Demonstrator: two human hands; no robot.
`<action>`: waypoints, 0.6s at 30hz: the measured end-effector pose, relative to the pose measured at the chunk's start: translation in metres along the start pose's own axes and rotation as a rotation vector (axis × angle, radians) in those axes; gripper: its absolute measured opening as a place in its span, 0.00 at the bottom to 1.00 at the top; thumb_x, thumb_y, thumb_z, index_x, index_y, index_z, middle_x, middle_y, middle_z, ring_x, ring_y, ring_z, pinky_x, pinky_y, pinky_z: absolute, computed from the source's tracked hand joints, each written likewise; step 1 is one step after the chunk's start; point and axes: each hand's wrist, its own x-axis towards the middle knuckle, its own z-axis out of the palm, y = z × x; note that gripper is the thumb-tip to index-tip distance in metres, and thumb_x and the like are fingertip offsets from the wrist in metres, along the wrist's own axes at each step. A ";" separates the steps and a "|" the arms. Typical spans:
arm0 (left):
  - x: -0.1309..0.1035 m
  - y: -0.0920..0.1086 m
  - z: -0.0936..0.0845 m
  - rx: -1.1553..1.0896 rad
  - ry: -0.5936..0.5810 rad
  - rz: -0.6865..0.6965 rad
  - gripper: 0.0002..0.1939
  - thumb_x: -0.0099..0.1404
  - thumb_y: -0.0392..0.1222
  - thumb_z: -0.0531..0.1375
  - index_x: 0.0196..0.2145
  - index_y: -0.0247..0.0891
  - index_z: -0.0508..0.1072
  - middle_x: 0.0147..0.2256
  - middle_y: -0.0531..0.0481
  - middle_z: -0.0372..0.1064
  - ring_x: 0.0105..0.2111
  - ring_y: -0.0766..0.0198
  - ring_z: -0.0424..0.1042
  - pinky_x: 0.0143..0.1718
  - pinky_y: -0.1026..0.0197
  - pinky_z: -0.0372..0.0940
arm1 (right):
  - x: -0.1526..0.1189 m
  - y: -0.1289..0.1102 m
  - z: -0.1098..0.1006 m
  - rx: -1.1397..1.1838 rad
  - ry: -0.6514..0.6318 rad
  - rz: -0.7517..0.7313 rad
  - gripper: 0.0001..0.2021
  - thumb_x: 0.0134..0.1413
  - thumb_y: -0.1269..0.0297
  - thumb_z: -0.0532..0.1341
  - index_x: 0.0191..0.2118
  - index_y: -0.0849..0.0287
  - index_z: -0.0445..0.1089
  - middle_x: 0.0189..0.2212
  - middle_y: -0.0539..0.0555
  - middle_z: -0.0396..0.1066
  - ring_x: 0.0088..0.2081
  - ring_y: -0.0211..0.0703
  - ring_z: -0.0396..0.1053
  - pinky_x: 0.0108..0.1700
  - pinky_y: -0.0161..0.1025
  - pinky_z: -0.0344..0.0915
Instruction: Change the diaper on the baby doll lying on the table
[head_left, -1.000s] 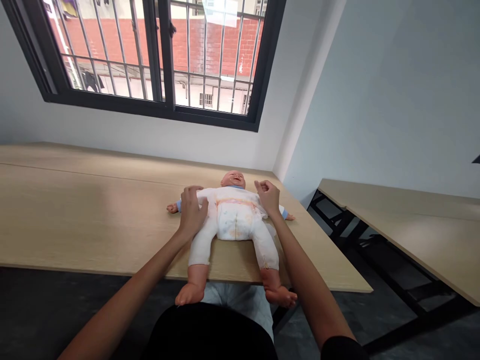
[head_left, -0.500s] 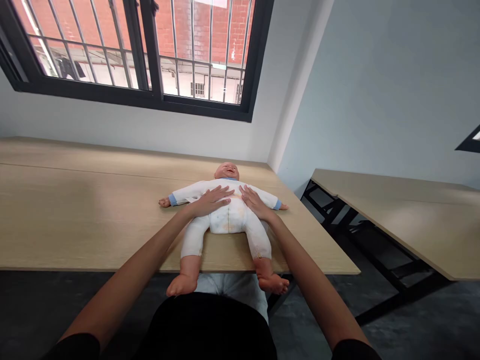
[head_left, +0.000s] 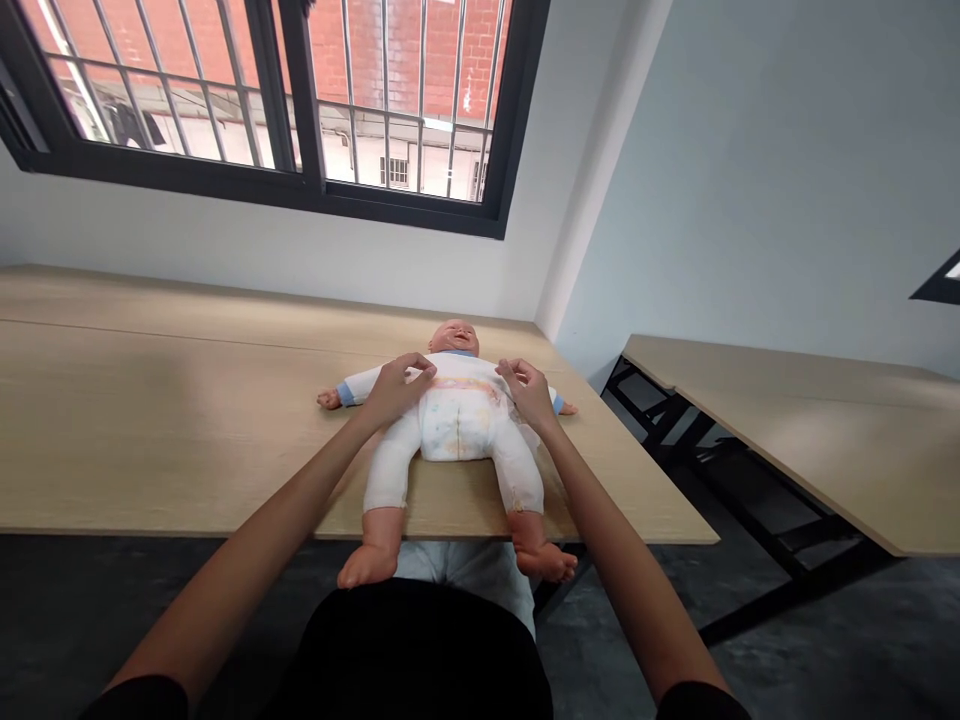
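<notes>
A baby doll (head_left: 456, 338) lies on its back on the wooden table, feet toward me and hanging over the front edge. It wears a white top with blue cuffs and a white diaper (head_left: 456, 425) with a coloured waistband. My left hand (head_left: 401, 388) is at the waistband's left side, thumb and fingertips brought together in a pinch. On the opposite side my right hand (head_left: 527, 390) is pinched too, with thin whitish material showing beside and below it. What either pinch holds is too small to make out. Both doll arms are spread outward.
The long wooden table (head_left: 150, 430) runs left along the wall under a barred window (head_left: 300, 190). A second table (head_left: 810, 430) with black folding legs stands to the right, across a gap. The doll lies near the first table's right end.
Both hands were flat on the doll's front with fingers stretched. Now they have moved apart to the waistband's sides, fingers curled into pinches, and the coloured waistband is uncovered.
</notes>
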 end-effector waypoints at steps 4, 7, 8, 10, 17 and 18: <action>-0.004 0.016 0.003 -0.054 -0.013 0.036 0.13 0.63 0.51 0.57 0.32 0.39 0.73 0.39 0.47 0.76 0.43 0.56 0.73 0.53 0.52 0.64 | -0.004 -0.009 0.003 0.136 -0.034 0.031 0.28 0.52 0.34 0.57 0.30 0.59 0.70 0.34 0.55 0.74 0.40 0.47 0.69 0.48 0.43 0.63; -0.001 0.029 0.010 -0.124 -0.067 0.071 0.13 0.63 0.51 0.59 0.33 0.39 0.74 0.38 0.48 0.76 0.43 0.56 0.73 0.53 0.51 0.64 | -0.005 -0.012 0.003 0.183 -0.023 0.040 0.29 0.51 0.33 0.58 0.30 0.59 0.70 0.34 0.55 0.73 0.40 0.48 0.69 0.49 0.43 0.63; 0.001 0.033 0.014 -0.155 -0.094 0.078 0.13 0.62 0.51 0.59 0.33 0.39 0.75 0.38 0.47 0.76 0.43 0.56 0.73 0.53 0.51 0.65 | -0.005 -0.012 0.003 0.194 -0.021 0.044 0.29 0.50 0.33 0.58 0.30 0.59 0.70 0.33 0.55 0.73 0.41 0.48 0.69 0.50 0.43 0.62; 0.008 0.040 0.022 -0.230 -0.148 0.081 0.13 0.61 0.51 0.61 0.33 0.38 0.76 0.38 0.46 0.77 0.43 0.55 0.74 0.51 0.52 0.67 | -0.005 -0.012 0.003 0.218 -0.030 0.055 0.29 0.50 0.33 0.58 0.31 0.59 0.70 0.33 0.55 0.73 0.41 0.48 0.69 0.50 0.43 0.63; 0.027 0.045 0.041 -0.397 -0.235 0.076 0.17 0.57 0.52 0.66 0.37 0.35 0.79 0.41 0.42 0.78 0.45 0.52 0.75 0.48 0.53 0.69 | -0.011 -0.020 0.002 0.311 -0.179 0.067 0.24 0.49 0.37 0.62 0.30 0.58 0.68 0.29 0.52 0.70 0.33 0.43 0.67 0.38 0.38 0.64; 0.027 0.044 0.041 -0.405 -0.240 0.079 0.17 0.57 0.52 0.66 0.36 0.35 0.79 0.41 0.43 0.78 0.45 0.53 0.75 0.48 0.53 0.69 | -0.012 -0.022 0.002 0.308 -0.203 0.078 0.24 0.49 0.38 0.62 0.30 0.58 0.68 0.28 0.51 0.69 0.30 0.42 0.65 0.35 0.37 0.63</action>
